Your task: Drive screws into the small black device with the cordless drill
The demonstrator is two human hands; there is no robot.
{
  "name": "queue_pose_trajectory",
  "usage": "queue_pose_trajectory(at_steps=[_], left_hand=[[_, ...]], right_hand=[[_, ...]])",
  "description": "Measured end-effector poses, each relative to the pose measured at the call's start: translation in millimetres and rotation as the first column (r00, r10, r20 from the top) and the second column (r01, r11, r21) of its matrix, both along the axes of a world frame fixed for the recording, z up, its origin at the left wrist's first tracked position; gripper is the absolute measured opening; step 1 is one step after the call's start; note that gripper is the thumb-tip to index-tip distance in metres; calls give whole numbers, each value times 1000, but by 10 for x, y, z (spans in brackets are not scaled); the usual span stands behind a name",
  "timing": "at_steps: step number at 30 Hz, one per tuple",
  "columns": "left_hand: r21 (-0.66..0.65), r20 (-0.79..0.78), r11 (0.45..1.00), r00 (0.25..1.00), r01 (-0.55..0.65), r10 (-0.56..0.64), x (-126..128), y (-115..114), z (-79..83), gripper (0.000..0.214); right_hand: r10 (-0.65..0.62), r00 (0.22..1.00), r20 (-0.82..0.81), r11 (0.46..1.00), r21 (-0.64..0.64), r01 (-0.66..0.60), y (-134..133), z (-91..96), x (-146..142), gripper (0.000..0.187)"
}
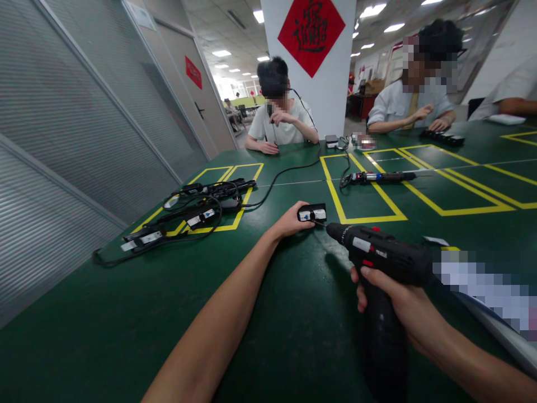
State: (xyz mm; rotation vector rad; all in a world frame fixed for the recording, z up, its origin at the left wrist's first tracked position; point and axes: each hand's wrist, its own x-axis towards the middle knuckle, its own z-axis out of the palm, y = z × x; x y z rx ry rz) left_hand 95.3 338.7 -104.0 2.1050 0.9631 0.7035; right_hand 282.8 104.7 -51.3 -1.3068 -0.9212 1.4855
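My right hand (390,291) is wrapped round the grip of a black cordless drill (386,252). The drill lies level, its thin bit pointing left. At the bit's tip is a small black rectangular block (321,212) with white labels and a blue mark on its face. My left hand (292,218) grips this block from its left side, on the green tabletop. The tip seems to meet the block's lower edge; whether it touches cannot be made out.
Black power strips with cables (201,215) lie at left. Beyond the drill rests a pen-shaped electric screwdriver (377,177). Yellow tape rectangles (373,219) mark the green table (176,313). Two people (283,120) work across it. A partly blurred sheet (490,291) lies at right.
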Motion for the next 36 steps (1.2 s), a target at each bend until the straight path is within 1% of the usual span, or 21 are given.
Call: queue_pose_trajectory(at_steps=[10,17,21,28,32,36], left_hand=[[25,-12,1000,1000,-1,1,1,19,-7,57],[3,-14,1000,1000,-17,17,2,9,4,57],[3,-8,1000,1000,-8,8,6,6,4,57],[7,-5,1000,1000,2,-2,-4,12,6,56],[24,6,1000,1000,12,-12,-8,19,-9,56],[11,-5,1000,1000,-11,11,3,20,-18,56]], right_hand=[[-11,1000,13,1000,-17,11,-16,-18,13,27],[-5,1000,9,1000,-8,5,-3,-34,10,27],[-13,999,30,1000,-18,13,-7,-11,2,27],[-10,1000,-14,1000,-11,10,-11,1,1,28],[-10,1000,15,1000,-6,10,2,-16,3,28],[-6,999,38,1000,-17,7,2,-14,-1,29]])
